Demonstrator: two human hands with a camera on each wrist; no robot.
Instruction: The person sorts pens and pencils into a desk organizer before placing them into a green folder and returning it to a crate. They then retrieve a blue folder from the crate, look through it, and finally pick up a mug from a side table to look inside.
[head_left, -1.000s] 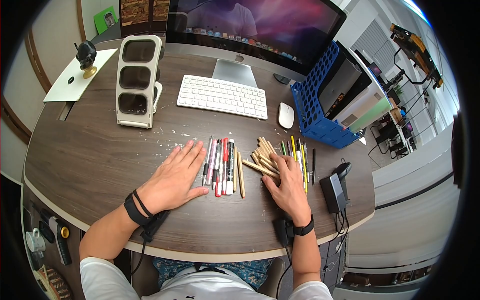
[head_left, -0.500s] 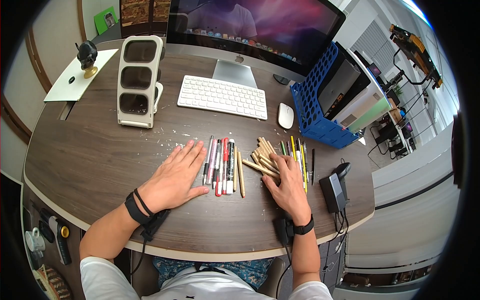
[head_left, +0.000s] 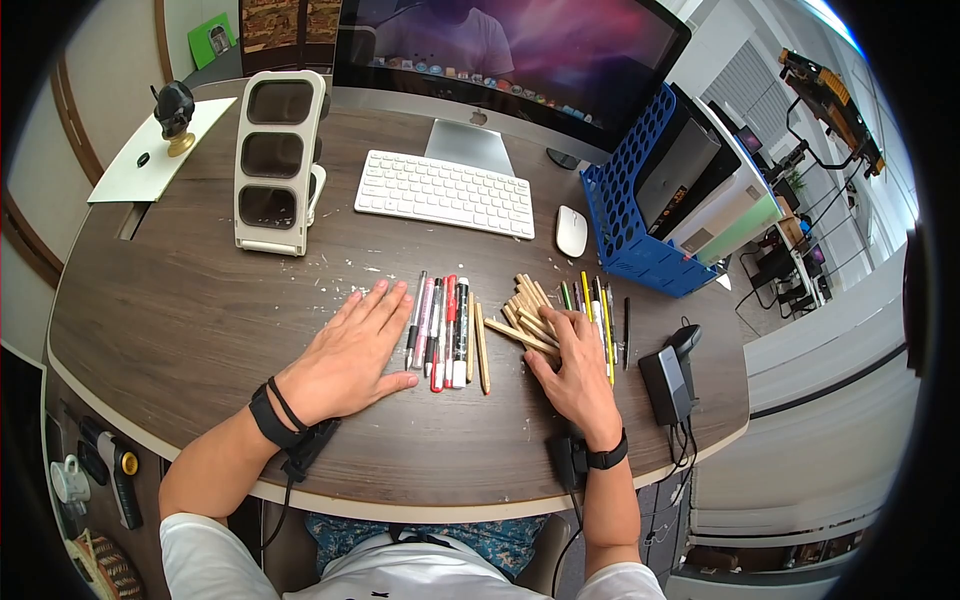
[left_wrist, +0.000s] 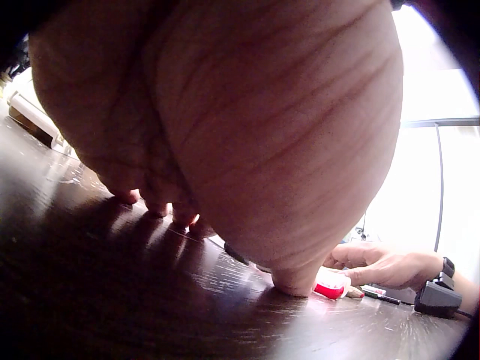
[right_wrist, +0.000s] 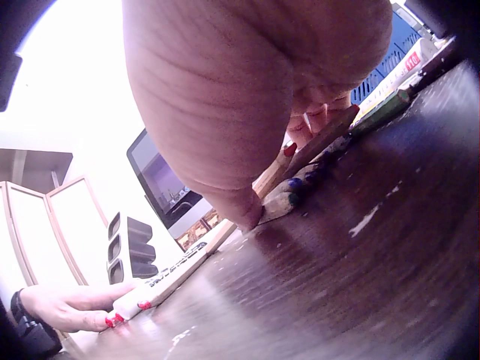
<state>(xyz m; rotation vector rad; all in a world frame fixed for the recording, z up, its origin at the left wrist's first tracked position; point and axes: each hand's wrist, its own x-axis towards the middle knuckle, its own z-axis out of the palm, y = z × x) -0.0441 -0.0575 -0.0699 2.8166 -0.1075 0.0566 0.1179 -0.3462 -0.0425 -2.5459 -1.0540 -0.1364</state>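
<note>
So the left hand (head_left: 350, 355) is being held palm down, its forearm being angled in from the lower left. Its grip is being spread: fingers are being stretched forward, the thumb is being stuck out sideways just beside the row of pens (head_left: 450, 335). In the left wrist view the palm is being arched off the counter (head_left: 220, 330), with thumb tip and fingertips being set down on it.

The right hand (head_left: 577, 375) is being brought up nearly straight from the near edge and draped over the pile of wooden pencils (head_left: 525, 305). Its grip is being bent round the pencil ends, thumb on one side, fingers on the other, though it's kinda hard to tell how firmly they're being held. The yellow pencil (head_left: 586, 290) is being left partly covered at that hand's right.
</note>
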